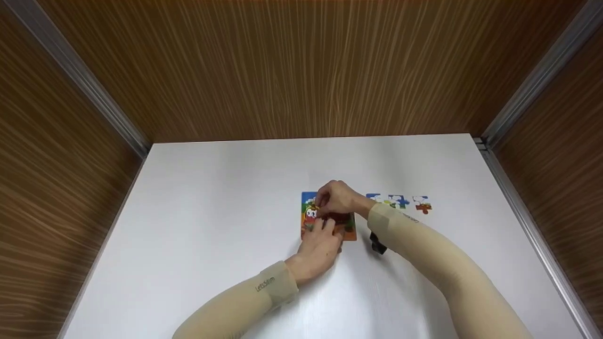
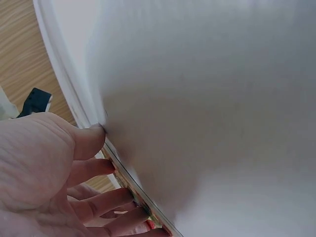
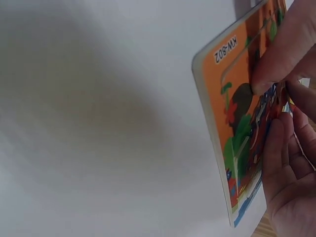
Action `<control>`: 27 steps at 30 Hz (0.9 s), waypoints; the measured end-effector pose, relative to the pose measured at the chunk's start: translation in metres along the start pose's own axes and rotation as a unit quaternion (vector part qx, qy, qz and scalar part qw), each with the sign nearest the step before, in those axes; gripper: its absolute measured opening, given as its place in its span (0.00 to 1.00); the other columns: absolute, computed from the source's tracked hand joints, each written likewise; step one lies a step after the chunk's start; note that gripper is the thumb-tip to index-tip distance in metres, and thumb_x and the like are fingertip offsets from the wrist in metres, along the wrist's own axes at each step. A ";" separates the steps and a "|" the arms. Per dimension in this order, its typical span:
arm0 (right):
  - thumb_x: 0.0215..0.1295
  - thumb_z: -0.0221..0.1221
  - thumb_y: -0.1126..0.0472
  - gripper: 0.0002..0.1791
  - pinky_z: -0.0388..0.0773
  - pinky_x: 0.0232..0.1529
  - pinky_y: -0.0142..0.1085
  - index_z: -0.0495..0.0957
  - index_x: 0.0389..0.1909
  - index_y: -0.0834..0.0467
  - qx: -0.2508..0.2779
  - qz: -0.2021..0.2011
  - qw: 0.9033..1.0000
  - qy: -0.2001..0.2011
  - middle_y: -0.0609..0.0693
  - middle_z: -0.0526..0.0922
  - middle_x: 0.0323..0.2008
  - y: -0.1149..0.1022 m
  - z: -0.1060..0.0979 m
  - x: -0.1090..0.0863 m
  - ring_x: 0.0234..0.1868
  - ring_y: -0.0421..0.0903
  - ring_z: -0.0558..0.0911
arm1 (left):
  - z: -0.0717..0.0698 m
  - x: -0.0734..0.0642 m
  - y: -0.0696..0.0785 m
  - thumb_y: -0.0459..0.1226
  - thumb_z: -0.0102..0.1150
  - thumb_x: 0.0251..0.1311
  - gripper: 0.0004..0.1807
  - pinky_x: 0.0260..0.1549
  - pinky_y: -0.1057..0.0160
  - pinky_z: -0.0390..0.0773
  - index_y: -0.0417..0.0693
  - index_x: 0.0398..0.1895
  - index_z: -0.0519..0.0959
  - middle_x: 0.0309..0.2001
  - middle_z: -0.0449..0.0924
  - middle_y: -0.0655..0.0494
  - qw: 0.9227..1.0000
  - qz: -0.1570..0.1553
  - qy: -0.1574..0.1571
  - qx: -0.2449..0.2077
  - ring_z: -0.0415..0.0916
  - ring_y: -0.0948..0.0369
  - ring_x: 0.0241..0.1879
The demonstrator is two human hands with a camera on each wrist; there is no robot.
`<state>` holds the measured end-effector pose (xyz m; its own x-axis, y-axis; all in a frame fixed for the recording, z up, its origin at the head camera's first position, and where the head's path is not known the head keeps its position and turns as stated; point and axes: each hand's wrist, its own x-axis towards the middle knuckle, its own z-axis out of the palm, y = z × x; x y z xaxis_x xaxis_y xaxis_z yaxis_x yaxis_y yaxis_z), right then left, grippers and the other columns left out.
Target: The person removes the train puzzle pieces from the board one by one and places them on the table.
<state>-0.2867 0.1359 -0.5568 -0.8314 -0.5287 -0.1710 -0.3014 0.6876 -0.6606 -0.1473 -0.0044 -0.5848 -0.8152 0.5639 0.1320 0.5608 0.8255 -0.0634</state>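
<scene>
A colourful cartoon jigsaw puzzle board (image 1: pixel 350 235) lies on the white table in the head view, partly covered by both hands. My left hand (image 1: pixel 316 249) rests at its lower edge, fingers stretched onto the picture. The left wrist view shows the thumb (image 2: pixel 91 141) at the board's edge. My right hand (image 1: pixel 340 197) arches over the board from the upper right. Its thumb and fingers are bent, their tips down on the picture near a cartoon face (image 1: pixel 311 214). I cannot tell whether a piece is between them. In the right wrist view the board (image 3: pixel 229 54) shows "KW-802" on its orange border.
Loose jigsaw pieces lie right of the board, among them a blue-and-white one (image 1: pixel 400 201) and a brown-and-white one (image 1: pixel 422 205). My right sleeve (image 1: pixel 395 228) passes just below them. A black device (image 1: pixel 377 245) sits under the right wrist. Wood-grain panels (image 1: pixel 306 70) enclose the table (image 1: pixel 212 197).
</scene>
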 end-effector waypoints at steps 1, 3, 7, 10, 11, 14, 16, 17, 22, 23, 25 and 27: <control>0.62 0.82 0.60 0.09 0.79 0.37 0.28 0.93 0.39 0.56 0.008 0.003 1.000 0.002 0.52 0.95 0.36 0.000 0.000 -0.001 0.34 0.38 0.86 | 0.000 0.000 0.000 0.50 0.67 0.79 0.16 0.41 0.51 0.91 0.53 0.59 0.90 0.57 0.80 0.48 1.000 -0.001 -0.003 -0.006 0.78 0.49 0.57; 0.63 0.81 0.60 0.07 0.80 0.37 0.28 0.93 0.39 0.56 0.022 0.008 1.000 0.006 0.51 0.95 0.36 0.000 0.000 -0.002 0.33 0.37 0.86 | 0.000 0.000 0.000 0.50 0.67 0.80 0.16 0.43 0.49 0.92 0.53 0.58 0.90 0.58 0.80 0.48 1.000 -0.003 -0.009 -0.016 0.78 0.48 0.59; 0.65 0.80 0.60 0.06 0.80 0.37 0.29 0.92 0.37 0.55 0.043 0.030 0.999 0.012 0.50 0.94 0.34 0.001 0.001 -0.003 0.32 0.38 0.85 | -0.001 0.000 0.000 0.49 0.67 0.80 0.15 0.43 0.49 0.92 0.53 0.58 0.90 0.60 0.80 0.47 1.000 -0.006 -0.011 -0.028 0.78 0.47 0.59; 0.66 0.79 0.60 0.05 0.81 0.40 0.31 0.93 0.40 0.55 0.063 0.054 0.996 0.016 0.50 0.95 0.37 0.001 0.001 -0.004 0.35 0.39 0.86 | 0.000 0.000 0.000 0.49 0.68 0.79 0.16 0.43 0.49 0.92 0.53 0.59 0.90 0.60 0.80 0.48 1.000 -0.005 -0.006 -0.026 0.78 0.47 0.60; 0.67 0.79 0.60 0.05 0.82 0.42 0.32 0.93 0.41 0.55 0.071 0.060 0.996 0.017 0.51 0.95 0.38 0.001 0.001 -0.004 0.36 0.40 0.87 | 0.000 0.000 0.000 0.49 0.69 0.79 0.16 0.43 0.49 0.93 0.54 0.60 0.89 0.60 0.80 0.48 1.000 -0.005 -0.004 -0.024 0.78 0.47 0.61; 0.68 0.77 0.60 0.06 0.83 0.46 0.34 0.94 0.43 0.56 0.097 0.074 0.992 0.018 0.52 0.96 0.42 0.002 0.000 -0.005 0.40 0.41 0.89 | 0.001 0.000 0.000 0.50 0.69 0.78 0.17 0.43 0.49 0.93 0.54 0.61 0.89 0.60 0.81 0.48 1.000 -0.005 0.000 -0.019 0.79 0.47 0.62; 0.68 0.77 0.61 0.06 0.83 0.47 0.34 0.95 0.44 0.56 0.111 0.079 0.991 0.017 0.52 0.97 0.42 0.003 -0.001 -0.005 0.41 0.41 0.89 | 0.001 0.001 0.001 0.50 0.69 0.79 0.17 0.43 0.50 0.93 0.55 0.61 0.89 0.60 0.81 0.48 1.000 -0.005 -0.004 -0.020 0.79 0.47 0.61; 0.68 0.77 0.61 0.06 0.83 0.47 0.33 0.95 0.44 0.57 0.118 0.080 0.990 0.016 0.52 0.97 0.42 0.004 -0.001 -0.006 0.40 0.41 0.89 | 0.000 0.001 0.001 0.50 0.68 0.79 0.17 0.43 0.50 0.93 0.55 0.62 0.89 0.60 0.81 0.48 1.000 -0.005 -0.006 -0.019 0.79 0.47 0.61; 0.67 0.77 0.63 0.07 0.83 0.43 0.31 0.95 0.44 0.59 0.148 0.074 0.986 0.019 0.51 0.97 0.39 0.005 -0.005 -0.008 0.37 0.38 0.88 | -0.001 0.001 0.001 0.50 0.69 0.78 0.17 0.43 0.49 0.93 0.55 0.62 0.89 0.59 0.80 0.49 1.000 -0.003 -0.016 -0.019 0.79 0.49 0.58; 0.67 0.77 0.63 0.07 0.83 0.42 0.31 0.95 0.44 0.60 0.152 0.072 0.986 0.020 0.51 0.97 0.39 0.005 -0.007 -0.009 0.37 0.38 0.88 | -0.001 0.001 0.001 0.50 0.69 0.78 0.17 0.44 0.48 0.93 0.55 0.62 0.89 0.59 0.80 0.49 1.000 -0.004 -0.018 -0.018 0.79 0.49 0.58; 0.67 0.77 0.64 0.08 0.84 0.42 0.30 0.95 0.45 0.61 0.157 0.068 0.985 0.023 0.51 0.97 0.39 0.004 -0.009 -0.011 0.37 0.37 0.88 | -0.001 0.001 0.001 0.49 0.69 0.78 0.17 0.45 0.46 0.93 0.55 0.63 0.89 0.59 0.80 0.49 0.999 -0.006 -0.024 -0.024 0.79 0.49 0.58; 0.68 0.76 0.64 0.08 0.86 0.41 0.30 0.95 0.45 0.61 0.165 0.070 0.983 0.022 0.52 0.97 0.39 0.004 -0.012 -0.013 0.37 0.38 0.89 | -0.002 0.001 0.000 0.49 0.68 0.79 0.18 0.47 0.44 0.93 0.54 0.64 0.88 0.60 0.80 0.48 0.999 -0.009 -0.031 -0.033 0.78 0.48 0.59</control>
<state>-0.2830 0.1514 -0.5487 -0.8760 -0.4123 -0.2502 -0.0199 0.5492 -0.8355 -0.1480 -0.0035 -0.5827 -0.8321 0.5502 0.0704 0.5518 0.8340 0.0037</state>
